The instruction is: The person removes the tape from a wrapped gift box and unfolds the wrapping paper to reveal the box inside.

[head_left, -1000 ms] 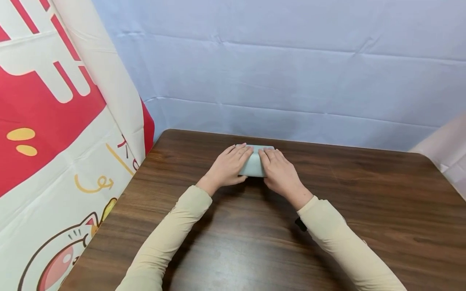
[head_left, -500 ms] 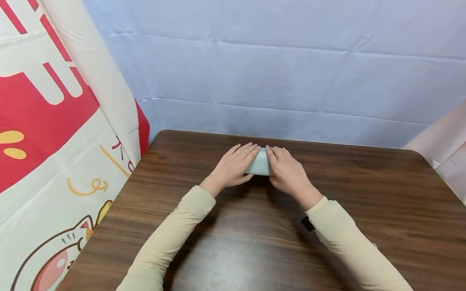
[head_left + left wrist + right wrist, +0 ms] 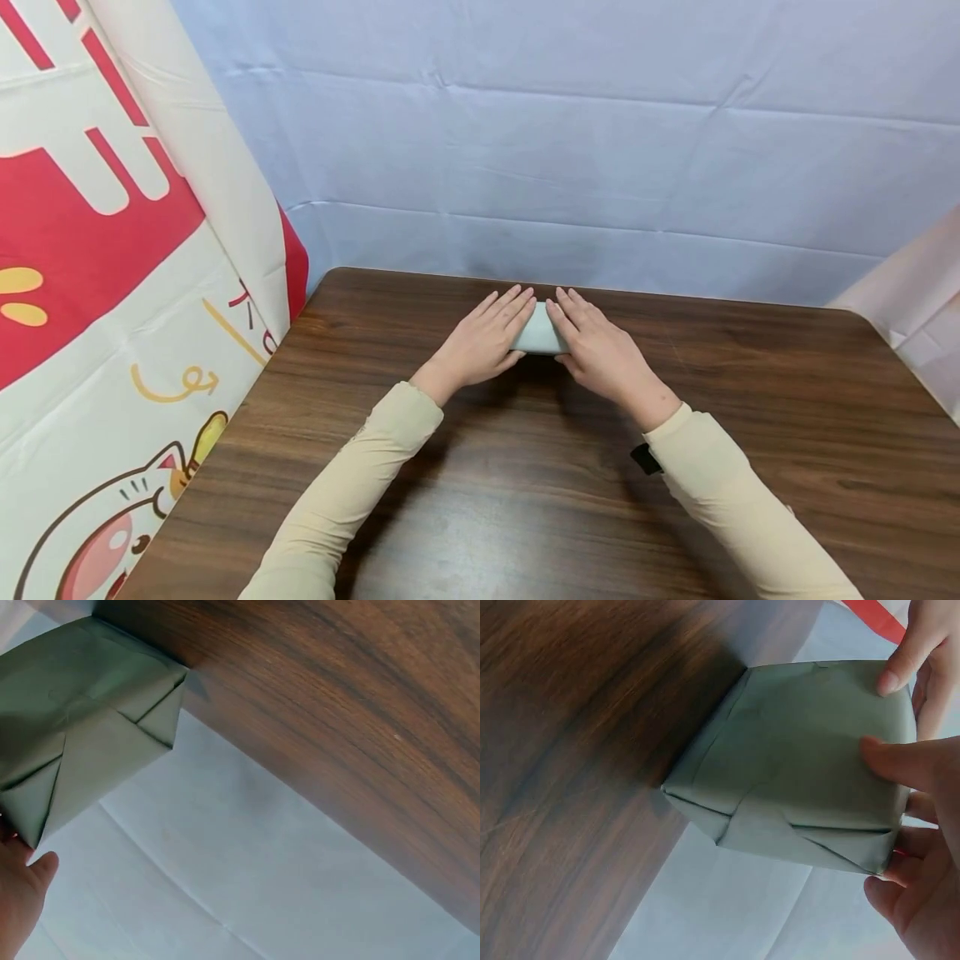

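Note:
Near the table's far edge, a box wrapped in pale green paper (image 3: 539,332) is between the two hands. My left hand (image 3: 482,340) holds its left side, fingers lying over the top and thumb at the near face. On the opposite side, my right hand (image 3: 600,348) holds it the same way. Folded paper flaps show on the end of the wrapped box (image 3: 802,765) in the right wrist view, where both thumbs press its broad face. In the left wrist view, folds cross the other end of the wrapped box (image 3: 97,720), and part of the left hand (image 3: 19,900) is cut off.
The dark wood table (image 3: 480,492) has rounded far corners. Behind it hangs a pale blue cloth (image 3: 570,142). A printed red and white cloth (image 3: 112,275) hangs along the left side. A black band (image 3: 646,459) shows under the right wrist.
Both hands and the wrapped box have shifted slightly to the right in the head view. The fingers reach further over the top, and less of the box's near face shows between the hands.

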### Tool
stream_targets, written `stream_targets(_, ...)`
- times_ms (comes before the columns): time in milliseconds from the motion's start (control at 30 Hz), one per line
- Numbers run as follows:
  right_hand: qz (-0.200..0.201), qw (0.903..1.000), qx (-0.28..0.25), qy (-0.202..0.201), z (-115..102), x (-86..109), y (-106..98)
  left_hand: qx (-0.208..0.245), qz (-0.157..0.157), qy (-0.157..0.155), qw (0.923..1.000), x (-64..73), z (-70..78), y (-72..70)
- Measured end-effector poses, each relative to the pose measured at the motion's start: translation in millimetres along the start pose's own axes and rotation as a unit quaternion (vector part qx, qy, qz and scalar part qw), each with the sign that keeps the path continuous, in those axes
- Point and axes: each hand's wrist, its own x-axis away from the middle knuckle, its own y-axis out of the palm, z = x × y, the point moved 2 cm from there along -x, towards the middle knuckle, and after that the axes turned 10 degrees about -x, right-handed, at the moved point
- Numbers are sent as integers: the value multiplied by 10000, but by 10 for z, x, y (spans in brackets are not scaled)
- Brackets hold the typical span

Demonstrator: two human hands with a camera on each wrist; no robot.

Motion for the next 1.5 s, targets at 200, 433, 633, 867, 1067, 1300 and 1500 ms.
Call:
stream_targets(200, -160, 9995, 160, -231, 15, 7, 48, -279, -94, 29, 9996, 15, 3, 37)
stream_targets(433, -70, 9987, 228, -440, 19, 21, 94, -177, -49, -41, 9998, 38, 15, 63)
stream_targets(633, -89, 9987, 157, -468, 38, 20, 80, -52, 40, -59, 10000, 33, 26, 60)
stream_targets(867, 251, 9977, -3, -636, 85, -17, 52, 207, -171, -117, 9996, -18, -9, 20)
stream_targets(1067, 230, 9973, -147, -676, 91, -12, 31, 538, -235, -122, 9982, -16, -10, 7)
stream_targets(1300, 413, 9960, -480, -627, 90, 2, -4, 651, -108, -141, 9977, -21, -10, 3)
stream_targets(1500, 167, 9947, -964, -300, 138, -23, -26, 589, 42, -127, 9982, -16, 1, -5)
